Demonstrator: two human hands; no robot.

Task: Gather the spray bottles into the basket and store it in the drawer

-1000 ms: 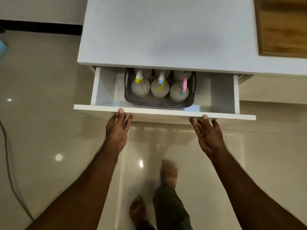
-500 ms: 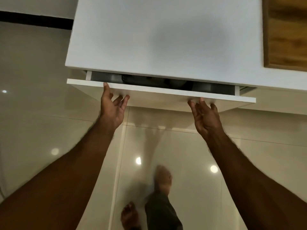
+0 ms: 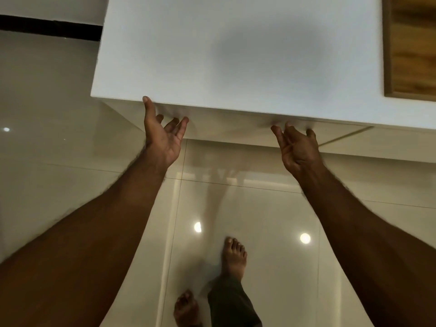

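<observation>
Item: closing the drawer, final seat.

Counter point(image 3: 236, 50): white top, seen from above; a wooden panel point(image 3: 411, 48) is set at its far right edge.

Drawer point(image 3: 226, 122): front panel lies under the counter's near edge, with no gap showing above it. It reads as flush or very nearly so.

Basket and spray bottles: not visible; judged to be inside the shut drawer, though this view cannot confirm it.

Left hand point(image 3: 162, 138): fingers straight and spread, tips on the drawer front near the counter's near-left corner, thumb up against the near edge. Holds nothing.

Right hand point(image 3: 297, 147): fingers loosely extended, tips on or just at the drawer front further right along the near edge. Holds nothing. The 2 hands are well apart.

Floor point(image 3: 259, 208): glossy tile, 2 bare feet below.

Handling note: press evenly with both hands so the front seats square, not skewed on its runners. Keep the thumb clear of the seam. Ease the last travel, since a hard stop could topple the bottles. Check both ends sit flush before letting go.
</observation>
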